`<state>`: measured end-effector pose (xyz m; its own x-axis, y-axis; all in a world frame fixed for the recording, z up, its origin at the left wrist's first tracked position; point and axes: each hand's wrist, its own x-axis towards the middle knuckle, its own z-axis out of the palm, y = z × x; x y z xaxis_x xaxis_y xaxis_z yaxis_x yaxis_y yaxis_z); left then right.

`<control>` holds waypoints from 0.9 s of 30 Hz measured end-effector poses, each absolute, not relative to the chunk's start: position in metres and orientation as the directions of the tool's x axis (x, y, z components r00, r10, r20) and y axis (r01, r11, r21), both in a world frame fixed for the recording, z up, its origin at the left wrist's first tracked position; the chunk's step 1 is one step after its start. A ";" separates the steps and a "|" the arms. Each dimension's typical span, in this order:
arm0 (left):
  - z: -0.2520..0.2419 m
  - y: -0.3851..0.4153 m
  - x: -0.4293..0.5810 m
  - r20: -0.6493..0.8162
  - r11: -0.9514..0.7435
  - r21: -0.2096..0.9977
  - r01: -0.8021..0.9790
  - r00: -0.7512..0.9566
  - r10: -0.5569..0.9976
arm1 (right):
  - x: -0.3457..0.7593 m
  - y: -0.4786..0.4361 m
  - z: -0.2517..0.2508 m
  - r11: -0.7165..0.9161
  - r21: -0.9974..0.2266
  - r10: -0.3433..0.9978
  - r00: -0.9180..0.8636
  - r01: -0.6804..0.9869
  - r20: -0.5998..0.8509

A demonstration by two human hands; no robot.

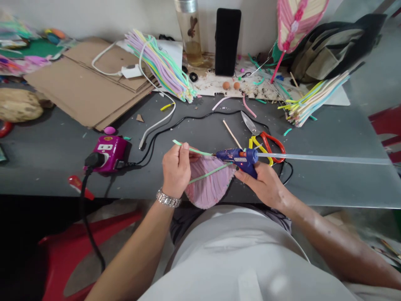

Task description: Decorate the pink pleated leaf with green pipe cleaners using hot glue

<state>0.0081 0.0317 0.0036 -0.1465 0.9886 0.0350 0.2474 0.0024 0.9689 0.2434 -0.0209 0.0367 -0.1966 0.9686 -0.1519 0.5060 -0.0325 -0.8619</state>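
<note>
My left hand (177,169), with a metal-band watch at the wrist, pinches a light green pipe cleaner (200,153). Beneath it a lilac leaf-shaped piece (208,188) hangs over the table's front edge, with another green strip (210,172) running across it; whether my left fingers also grip this piece is hidden. In my right hand (266,184) is a blue hot glue gun (239,156), its nozzle pointing left at the pipe cleaner. A long clear glue stick (319,158) sticks out of the gun's back. Scissors (266,142) with red and yellow handles lie just behind the gun.
A purple power socket box (109,154) stands at left, with a black cable (188,118) crossing the table. Flat cardboard (78,92) and pipe cleaner bundles (163,67) (313,100) lie farther back. Behind stand a phone (227,42), a bottle (189,33) and a bag (332,50).
</note>
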 end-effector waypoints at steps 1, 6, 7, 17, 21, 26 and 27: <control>0.003 0.032 0.008 0.036 0.001 0.969 0.249 -0.145 0.989 | 0.244 -0.021 0.036 -0.032 -0.862 0.969 -0.196 0.507 -0.151; 0.001 0.032 0.007 0.036 0.000 0.970 0.242 -0.143 0.989 | 0.244 -0.022 0.035 -0.040 -0.857 0.969 -0.190 0.513 -0.159; 0.001 0.032 0.007 0.036 -0.001 0.971 0.239 -0.144 0.989 | 0.244 -0.022 0.035 -0.045 -0.857 0.968 -0.190 0.514 -0.164; 0.005 0.032 0.009 0.016 0.017 0.977 0.214 -0.152 0.988 | 0.244 -0.019 0.034 -0.076 -0.842 0.959 -0.194 0.534 -0.209; 0.005 0.033 0.009 0.024 0.007 0.978 0.211 -0.146 0.989 | 0.246 -0.018 0.036 -0.087 -0.840 0.962 -0.174 0.535 -0.210; 0.002 0.033 0.008 0.035 -0.002 0.976 0.220 -0.147 0.988 | 0.244 -0.015 0.038 -0.103 -0.817 0.957 -0.168 0.567 -0.238; 0.002 0.033 0.008 0.036 -0.003 0.975 0.221 -0.147 0.989 | 0.244 -0.015 0.037 -0.101 -0.814 0.956 -0.172 0.572 -0.239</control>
<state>0.0077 0.0331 0.0017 -0.1467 0.9885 0.0360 0.2215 -0.0027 0.9752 0.2435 -0.0150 0.0373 -0.1720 0.9556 -0.2392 0.5715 -0.1010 -0.8143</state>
